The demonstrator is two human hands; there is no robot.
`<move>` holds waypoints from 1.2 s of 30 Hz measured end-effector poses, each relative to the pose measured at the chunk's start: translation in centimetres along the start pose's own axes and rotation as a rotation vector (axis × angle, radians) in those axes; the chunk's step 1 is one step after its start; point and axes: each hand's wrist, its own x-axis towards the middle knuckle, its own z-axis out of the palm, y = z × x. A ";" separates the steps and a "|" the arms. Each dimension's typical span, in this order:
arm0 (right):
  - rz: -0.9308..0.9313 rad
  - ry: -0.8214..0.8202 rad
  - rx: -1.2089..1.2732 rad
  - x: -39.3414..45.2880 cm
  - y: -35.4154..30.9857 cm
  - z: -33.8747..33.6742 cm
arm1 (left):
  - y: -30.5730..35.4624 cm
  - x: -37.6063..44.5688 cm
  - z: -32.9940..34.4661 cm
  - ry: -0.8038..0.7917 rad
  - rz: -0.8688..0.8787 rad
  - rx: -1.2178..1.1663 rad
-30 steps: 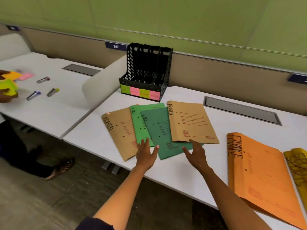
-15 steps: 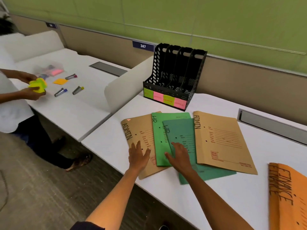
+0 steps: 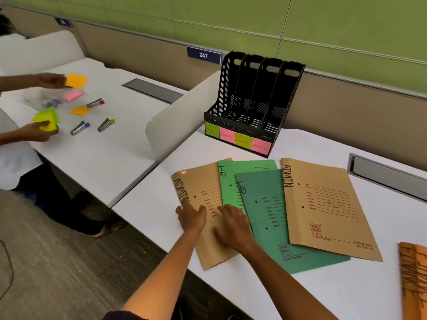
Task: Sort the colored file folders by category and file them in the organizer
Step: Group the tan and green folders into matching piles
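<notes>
Four organizer point(image 3: 251, 107) slots hold nothing visible; left hand point(image 3: 191, 217) and right hand point(image 3: 233, 227) rest flat-fingered on fanned folders point(image 3: 265, 204).

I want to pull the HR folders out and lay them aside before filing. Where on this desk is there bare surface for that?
Bare white desk lies along the near edge, between the dark green HR folder and the orange folder. Another strip runs behind the right ADMIN folder, between the organizer and the grey cable slot. The fanned folders under both hands are crowded.

Head-worn view, angled down, close over the white desk point(image 3: 300, 296)
</notes>
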 end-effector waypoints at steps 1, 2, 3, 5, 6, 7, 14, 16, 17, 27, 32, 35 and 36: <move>0.014 0.001 -0.005 0.2 -0.4 0.2 | 0.4 0.4 -0.1 0.010 -0.031 -0.027; 0.037 0.005 -0.011 0.3 -0.7 0.3 | 0.6 0.9 -0.3 0.015 -0.068 -0.056; 0.059 0.012 -0.019 0.4 -1.0 0.4 | 0.6 1.2 -0.6 0.013 -0.110 -0.091; 0.115 0.045 -0.030 0.5 -1.5 0.6 | 0.3 2.2 -1.3 -0.017 -0.173 -0.166; 0.144 0.066 -0.028 0.5 -1.6 0.8 | -0.1 2.7 -1.5 -0.039 -0.188 -0.198; 0.174 0.089 -0.025 0.5 -1.7 0.9 | -0.4 3.3 -1.7 -0.066 -0.190 -0.219; 0.381 0.141 -0.120 0.8 -2.0 1.1 | -0.3 5.6 -1.3 -0.220 -0.061 -0.114; 0.426 0.142 -0.175 0.9 -1.9 1.0 | -0.2 6.1 -0.9 -0.265 -0.001 -0.081; 0.445 0.138 -0.204 0.8 -1.7 0.9 | -0.1 6.3 -0.7 -0.294 0.025 -0.087; 0.718 0.155 -0.392 -1.9 5.7 -3.0 | 2.6 8.7 -0.6 -0.434 0.226 -0.017; 0.743 0.111 -0.432 -2.2 9.2 -4.9 | 2.7 10.7 -1.9 -0.405 0.241 -0.018; 0.770 0.110 -0.419 -1.9 10.1 -5.7 | 2.4 11.8 -2.6 -0.394 0.233 -0.025; 0.785 0.111 -0.396 -1.7 10.1 -5.8 | 2.4 12.1 -2.8 -0.389 0.224 -0.033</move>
